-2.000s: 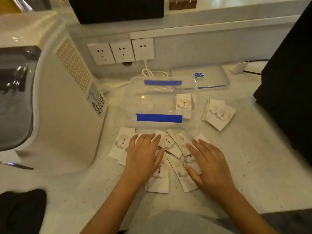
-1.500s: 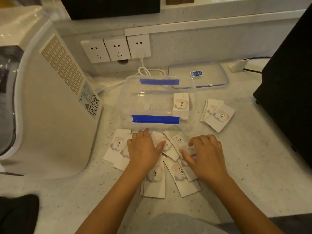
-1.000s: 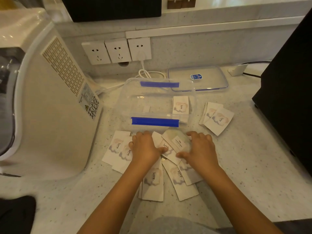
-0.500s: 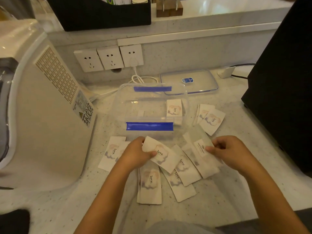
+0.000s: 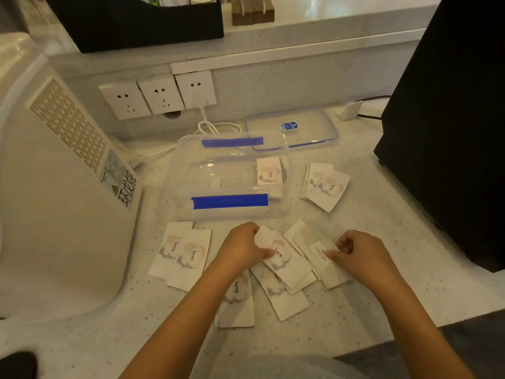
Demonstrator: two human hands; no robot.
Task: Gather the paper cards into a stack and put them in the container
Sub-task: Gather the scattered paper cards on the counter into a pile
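Observation:
White paper cards printed "love" lie scattered on the counter in front of a clear plastic container (image 5: 175, 170) with blue clips. My left hand (image 5: 240, 250) pinches one "love" card (image 5: 284, 261) by its upper left end. My right hand (image 5: 358, 253) grips another card (image 5: 322, 258) with small text on it. Two cards (image 5: 183, 255) lie to the left, several more (image 5: 281, 294) under and below my hands. A small pile of cards (image 5: 325, 184) sits right of the container, and a few cards (image 5: 269, 173) rest inside it at its right end.
The container's clear lid (image 5: 292, 127) lies behind it near the wall sockets (image 5: 161, 94) and a white cable (image 5: 213, 127). A large white appliance (image 5: 54, 187) stands at the left, a black box (image 5: 451, 119) at the right. The counter's front edge is near my arms.
Both hands went from pressing flat on the spread cards to curling and each taking hold of a card. The right hand moved right, then back toward the left hand.

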